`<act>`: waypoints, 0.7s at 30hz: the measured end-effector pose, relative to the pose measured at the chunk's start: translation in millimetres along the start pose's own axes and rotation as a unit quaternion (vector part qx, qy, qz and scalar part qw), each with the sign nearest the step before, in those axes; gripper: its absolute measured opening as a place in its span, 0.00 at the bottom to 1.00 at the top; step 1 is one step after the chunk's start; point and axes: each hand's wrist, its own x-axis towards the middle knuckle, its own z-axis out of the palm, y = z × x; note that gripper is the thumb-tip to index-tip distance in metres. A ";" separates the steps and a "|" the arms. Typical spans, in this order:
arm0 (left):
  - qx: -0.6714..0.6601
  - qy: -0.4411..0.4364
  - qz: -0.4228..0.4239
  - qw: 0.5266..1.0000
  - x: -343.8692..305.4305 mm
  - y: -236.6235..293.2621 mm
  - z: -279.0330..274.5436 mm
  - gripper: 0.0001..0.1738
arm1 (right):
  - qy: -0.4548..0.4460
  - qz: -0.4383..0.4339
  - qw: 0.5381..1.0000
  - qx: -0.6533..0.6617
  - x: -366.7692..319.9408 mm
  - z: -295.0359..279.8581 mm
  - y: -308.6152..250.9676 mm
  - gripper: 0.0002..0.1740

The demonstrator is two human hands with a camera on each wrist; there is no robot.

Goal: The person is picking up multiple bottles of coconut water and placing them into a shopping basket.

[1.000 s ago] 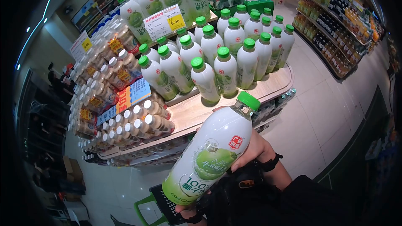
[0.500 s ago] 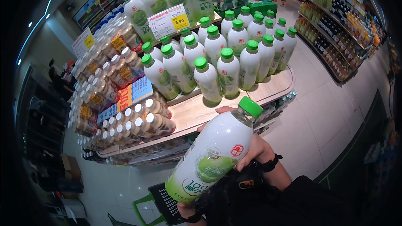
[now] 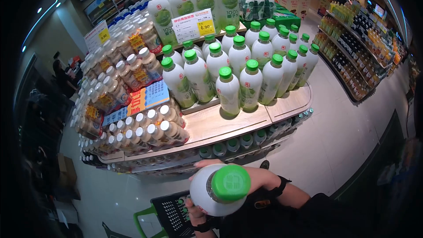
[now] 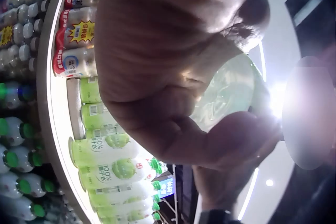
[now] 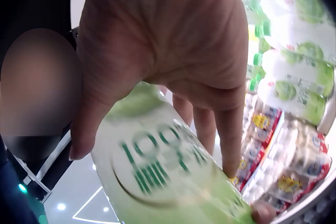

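Observation:
A coconut water bottle [image 3: 202, 189] with a green cap is held upright in front of the body, its cap facing the head camera. My right hand [image 3: 260, 180] grips it from the right, with fingertips showing past its far side. In the right wrist view the right hand [image 5: 168, 40] spreads thumb and fingers round the printed label of the bottle [image 5: 163, 166]. My left hand [image 3: 196, 213] holds the bottle low on its left side. Its curled fingers show large in the left wrist view, the left hand [image 4: 157, 61] against the bottle's pale base [image 4: 228, 95].
A wooden display stand [image 3: 211, 125] carries rows of similar green-capped bottles [image 3: 229, 94]. Packs of white-capped drinks [image 3: 145, 128] fill its left side. A price sign [image 3: 193, 26] stands among the bottles. Below is a black and green cart [image 3: 172, 213]; a stocked shelf [image 3: 352, 48] stands right.
The bottle has tipped from slanting, label up, to upright with its cap toward the head camera. Both hands moved with it and keep their hold. The head view has shifted slightly.

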 end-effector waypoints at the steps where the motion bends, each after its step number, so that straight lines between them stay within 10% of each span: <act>1: 0.005 0.006 0.004 1.000 -3.4 0.2 2.2 0.46 | -0.020 0.008 1.000 0.022 3.6 5.3 10.6 0.60; 10: 0.198 0.093 0.076 0.973 -28.3 42.3 35.5 0.40 | -0.051 -0.022 0.997 0.051 11.7 1.9 44.9 0.61; 18: 0.409 0.241 0.443 0.761 -68.6 128.7 88.3 0.51 | -0.159 -0.047 0.958 -0.235 34.5 7.7 -8.4 0.51; 21: 0.525 0.234 0.424 0.700 -80.4 180.3 138.2 0.38 | -0.246 0.014 0.941 -0.232 35.6 17.2 -5.9 0.48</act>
